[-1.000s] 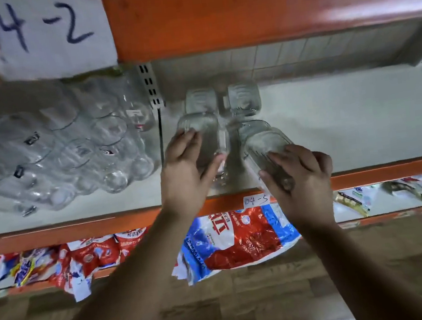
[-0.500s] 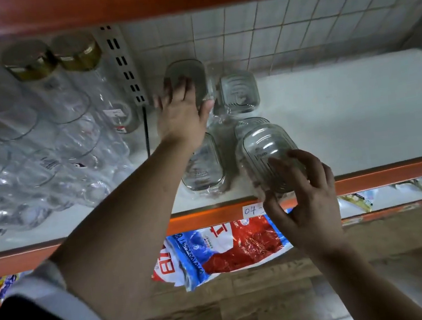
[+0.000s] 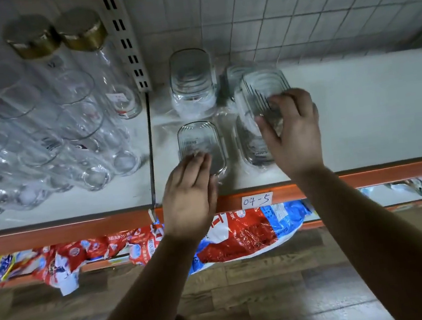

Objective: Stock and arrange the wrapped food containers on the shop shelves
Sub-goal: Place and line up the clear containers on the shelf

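Glass, ribbed and wrapped in clear film, the oblong container (image 3: 259,90) hangs tilted above the white shelf (image 3: 358,115), long axis running roughly front to back. The right grip (image 3: 294,133) clasps its near end. The left grip (image 3: 189,189) lies released, fingers straight, on the front-left container (image 3: 199,142), which points lengthwise toward the tiled wall. A paper tag (image 3: 257,200) on the orange shelf edge reads "04-5". Tall drinking glasses (image 3: 67,124) crowd the left bay.
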Action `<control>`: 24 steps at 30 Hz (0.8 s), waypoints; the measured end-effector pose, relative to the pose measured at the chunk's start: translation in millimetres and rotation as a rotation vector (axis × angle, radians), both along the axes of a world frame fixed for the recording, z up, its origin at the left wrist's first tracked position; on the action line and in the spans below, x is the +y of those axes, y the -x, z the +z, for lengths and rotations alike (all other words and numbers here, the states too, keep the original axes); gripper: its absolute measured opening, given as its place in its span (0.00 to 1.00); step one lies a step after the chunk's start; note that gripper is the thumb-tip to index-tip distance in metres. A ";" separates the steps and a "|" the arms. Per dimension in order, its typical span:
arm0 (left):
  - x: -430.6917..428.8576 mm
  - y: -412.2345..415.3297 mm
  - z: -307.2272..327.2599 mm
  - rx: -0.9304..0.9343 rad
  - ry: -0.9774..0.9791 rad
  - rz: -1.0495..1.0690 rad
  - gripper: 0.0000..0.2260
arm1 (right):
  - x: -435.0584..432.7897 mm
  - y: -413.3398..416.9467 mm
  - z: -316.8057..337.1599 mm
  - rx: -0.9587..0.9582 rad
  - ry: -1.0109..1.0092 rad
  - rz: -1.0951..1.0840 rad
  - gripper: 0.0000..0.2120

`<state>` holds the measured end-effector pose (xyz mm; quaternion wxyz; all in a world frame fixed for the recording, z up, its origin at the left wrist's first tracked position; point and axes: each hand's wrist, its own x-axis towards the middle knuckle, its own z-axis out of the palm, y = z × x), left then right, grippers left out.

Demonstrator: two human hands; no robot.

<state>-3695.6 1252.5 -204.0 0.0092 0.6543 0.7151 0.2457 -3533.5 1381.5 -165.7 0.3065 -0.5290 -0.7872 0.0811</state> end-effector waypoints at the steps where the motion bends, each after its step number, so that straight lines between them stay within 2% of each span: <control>1: 0.6 -0.1 -1.6 -0.011 -0.021 0.007 0.17 | 10.1 5.3 4.0 -0.023 -0.002 0.002 0.17; 5: 2.3 0.3 -1.4 -0.031 0.001 0.014 0.18 | 43.4 27.9 18.2 -0.073 -0.009 -0.031 0.19; 9: 3.9 1.6 3.6 -0.022 0.051 0.002 0.18 | 56.4 41.4 16.0 -0.279 0.177 0.001 0.22; 11: 4.5 2.0 7.1 -0.009 0.075 0.003 0.17 | 52.4 39.6 11.7 -0.324 0.227 0.013 0.25; 18: -0.1 4.8 33.1 0.016 0.158 -0.030 0.17 | -12.7 17.2 20.0 -0.166 0.161 0.076 0.22; 24: -42.1 3.2 86.3 0.089 0.070 -0.006 0.15 | -81.6 -2.9 51.1 -0.117 0.184 0.145 0.18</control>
